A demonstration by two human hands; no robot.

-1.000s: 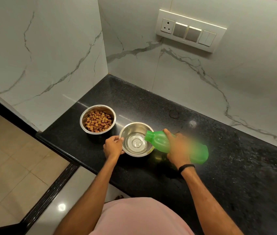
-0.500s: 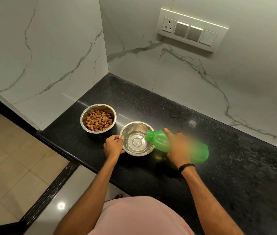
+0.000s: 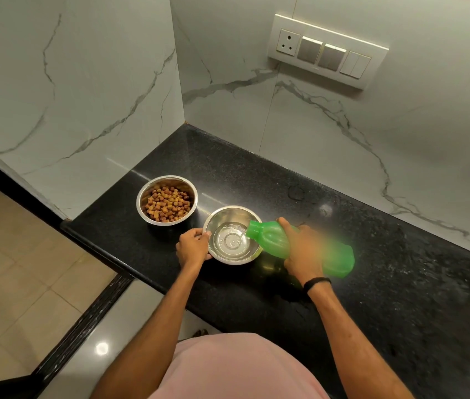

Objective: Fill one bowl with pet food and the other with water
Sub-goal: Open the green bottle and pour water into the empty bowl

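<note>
Two steel bowls stand on the black counter [image 3: 256,174]. The left bowl [image 3: 167,218] holds brown pet food [image 3: 167,203]. The right bowl [image 3: 228,216] has a shallow pool of water at its bottom. My left hand [image 3: 192,247] grips the right bowl's near-left rim. My right hand [image 3: 302,249] holds a green bottle [image 3: 268,236] tipped on its side, with the open mouth over the bowl's right rim and a thin stream of water running out.
White marble walls close the corner behind and to the left of the bowls. A switch panel [image 3: 327,51] hangs on the back wall. The counter's front edge [image 3: 130,270] drops to a tiled floor on the left. A faint wet ring [image 3: 296,193] marks the counter.
The bottle stays tilted over the right bowl with water flowing. Both hands hold their places; the view has barely shifted.
</note>
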